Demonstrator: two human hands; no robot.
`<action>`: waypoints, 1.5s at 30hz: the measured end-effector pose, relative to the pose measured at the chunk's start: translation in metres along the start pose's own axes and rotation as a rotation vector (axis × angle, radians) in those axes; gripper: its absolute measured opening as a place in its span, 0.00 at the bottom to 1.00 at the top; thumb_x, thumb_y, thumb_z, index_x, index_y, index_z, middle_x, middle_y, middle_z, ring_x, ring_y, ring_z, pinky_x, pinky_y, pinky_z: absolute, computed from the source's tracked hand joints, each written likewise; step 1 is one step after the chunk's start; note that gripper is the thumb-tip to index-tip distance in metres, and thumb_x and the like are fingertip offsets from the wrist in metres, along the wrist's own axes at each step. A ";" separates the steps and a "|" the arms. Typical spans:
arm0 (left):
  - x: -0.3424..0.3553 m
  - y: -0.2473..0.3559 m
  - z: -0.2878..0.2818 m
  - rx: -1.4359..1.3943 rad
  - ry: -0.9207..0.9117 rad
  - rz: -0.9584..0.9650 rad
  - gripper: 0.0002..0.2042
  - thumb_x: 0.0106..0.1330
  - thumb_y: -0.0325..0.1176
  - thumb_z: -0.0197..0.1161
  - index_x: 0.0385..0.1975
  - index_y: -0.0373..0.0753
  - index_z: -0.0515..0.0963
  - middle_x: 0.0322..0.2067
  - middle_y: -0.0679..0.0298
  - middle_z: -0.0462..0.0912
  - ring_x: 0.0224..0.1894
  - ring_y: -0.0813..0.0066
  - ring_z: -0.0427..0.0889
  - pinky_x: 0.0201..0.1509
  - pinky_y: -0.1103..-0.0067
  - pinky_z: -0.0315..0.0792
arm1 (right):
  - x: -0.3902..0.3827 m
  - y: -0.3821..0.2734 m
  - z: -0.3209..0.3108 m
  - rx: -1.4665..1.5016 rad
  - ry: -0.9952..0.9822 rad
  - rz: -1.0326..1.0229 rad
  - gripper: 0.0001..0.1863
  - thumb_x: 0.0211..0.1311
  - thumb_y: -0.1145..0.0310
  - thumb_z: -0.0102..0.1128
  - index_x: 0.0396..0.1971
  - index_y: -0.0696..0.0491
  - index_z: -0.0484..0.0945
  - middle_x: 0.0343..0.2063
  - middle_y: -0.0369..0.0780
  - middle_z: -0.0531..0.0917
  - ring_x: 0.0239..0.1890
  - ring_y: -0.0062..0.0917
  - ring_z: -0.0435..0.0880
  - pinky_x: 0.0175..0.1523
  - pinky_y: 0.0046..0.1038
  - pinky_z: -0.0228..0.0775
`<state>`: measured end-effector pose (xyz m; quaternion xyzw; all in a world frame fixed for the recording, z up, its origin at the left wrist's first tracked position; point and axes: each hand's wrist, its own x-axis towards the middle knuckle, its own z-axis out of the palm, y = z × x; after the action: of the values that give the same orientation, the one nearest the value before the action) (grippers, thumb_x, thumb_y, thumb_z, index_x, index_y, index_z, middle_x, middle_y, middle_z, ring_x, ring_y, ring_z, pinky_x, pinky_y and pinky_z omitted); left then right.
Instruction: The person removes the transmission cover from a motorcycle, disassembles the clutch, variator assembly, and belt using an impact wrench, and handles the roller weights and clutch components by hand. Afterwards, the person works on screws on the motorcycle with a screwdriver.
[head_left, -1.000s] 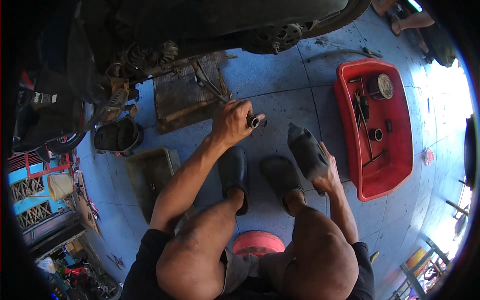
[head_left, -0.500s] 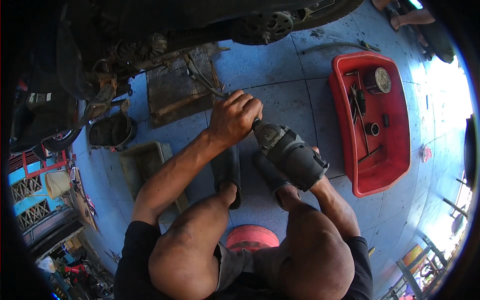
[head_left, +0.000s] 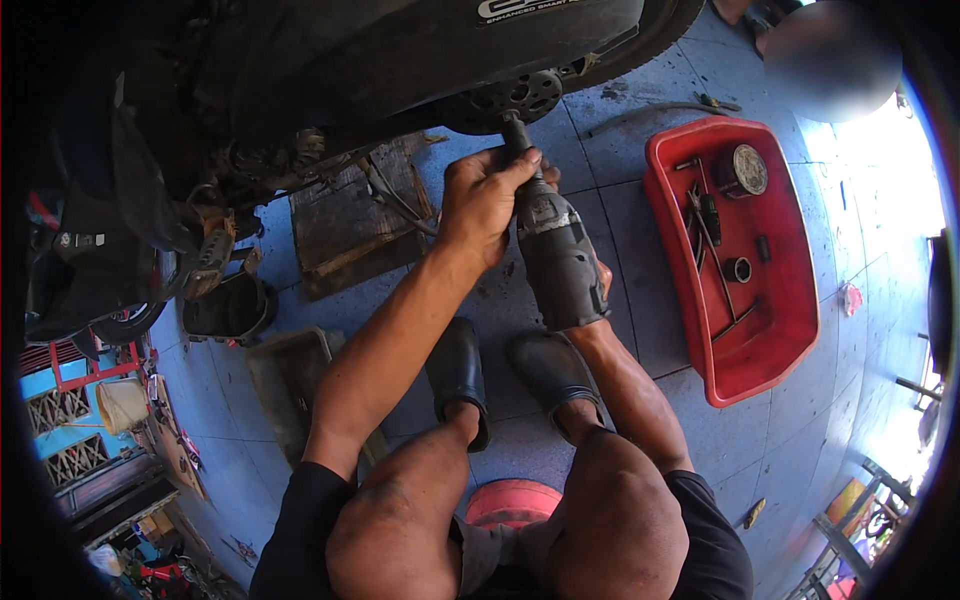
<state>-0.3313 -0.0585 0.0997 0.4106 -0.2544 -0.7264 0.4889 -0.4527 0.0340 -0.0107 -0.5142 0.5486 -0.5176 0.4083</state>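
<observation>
A dark grey impact wrench (head_left: 564, 262) points away from me, between my feet and a motor scooter (head_left: 420, 60). Its socket (head_left: 516, 132) reaches the nut at the centre of a round metal disc with holes (head_left: 542, 92), low on the scooter. I cannot tell whether it is fully seated. My left hand (head_left: 488, 200) is closed around the wrench's nose, just behind the socket. Closed at the rear, my right hand (head_left: 603, 278) is mostly hidden by the tool body; a few fingers and the wrist show.
To the right, a red tray (head_left: 765, 375) holds a tin (head_left: 742, 172), a ring-shaped part and several tools. Left lie a wooden board (head_left: 345, 225), a dark pan (head_left: 230, 308) and a grimy bin (head_left: 290, 365). A hose (head_left: 650, 112) lies behind the tray. Another person is at upper right.
Both hands have carried the impact wrench forward and swung it more upright, bringing its socket to the disc's centre. More of the scooter's side panel now shows.
</observation>
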 end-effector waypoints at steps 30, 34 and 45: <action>0.066 0.012 -0.012 -0.289 0.119 0.134 0.40 0.52 0.59 0.64 0.59 0.39 0.59 0.56 0.56 0.64 0.61 0.56 0.65 0.60 0.46 0.62 | 0.022 0.028 0.038 -0.056 0.054 -0.130 0.19 0.49 0.70 0.67 0.44 0.52 0.77 0.39 0.43 0.81 0.32 0.35 0.85 0.36 0.31 0.80; 0.065 0.014 -0.011 -0.252 0.074 0.144 0.41 0.52 0.58 0.65 0.60 0.39 0.58 0.56 0.55 0.63 0.61 0.56 0.65 0.61 0.49 0.62 | 0.019 0.023 0.024 -0.260 -0.050 -0.196 0.20 0.48 0.69 0.68 0.43 0.54 0.77 0.39 0.46 0.81 0.32 0.35 0.85 0.35 0.32 0.79; 0.039 -0.008 -0.028 -0.338 -0.207 -0.117 0.30 0.64 0.52 0.57 0.52 0.28 0.66 0.37 0.50 0.79 0.41 0.54 0.81 0.53 0.64 0.74 | 0.020 0.018 -0.011 -0.412 0.021 -0.553 0.24 0.46 0.67 0.66 0.43 0.62 0.74 0.27 0.46 0.79 0.27 0.39 0.80 0.33 0.34 0.72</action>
<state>-0.3191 -0.0903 0.0646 0.2599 -0.1533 -0.8243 0.4791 -0.4691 0.0145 -0.0252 -0.7097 0.4856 -0.4924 0.1346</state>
